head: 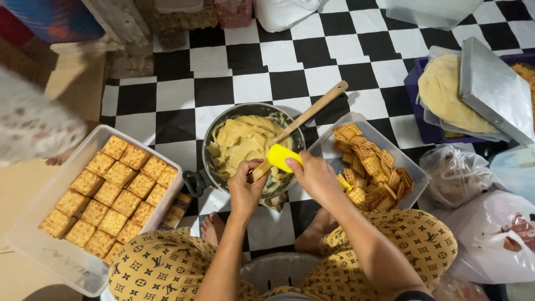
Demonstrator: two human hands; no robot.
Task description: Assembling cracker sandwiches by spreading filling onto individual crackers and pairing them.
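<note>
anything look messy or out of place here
Nothing is spilled or broken. The only untidy spot is the clear tray right of the pan: its crackers lie in a loose jumble, while those in the left container sit in neat rows.

- black-and-white checkered tile floor [256, 61] across the top of the frame
- bright yellow silicone spatula head [280, 156] on a tan wooden handle, dead centre
- pale yellow dough in the round grey metal pan [245, 142]
- golden-brown square crackers in the clear plastic tray [106, 192], lower left
- mustard yellow trousers with a black monogram print [161, 267] along the bottom
</note>
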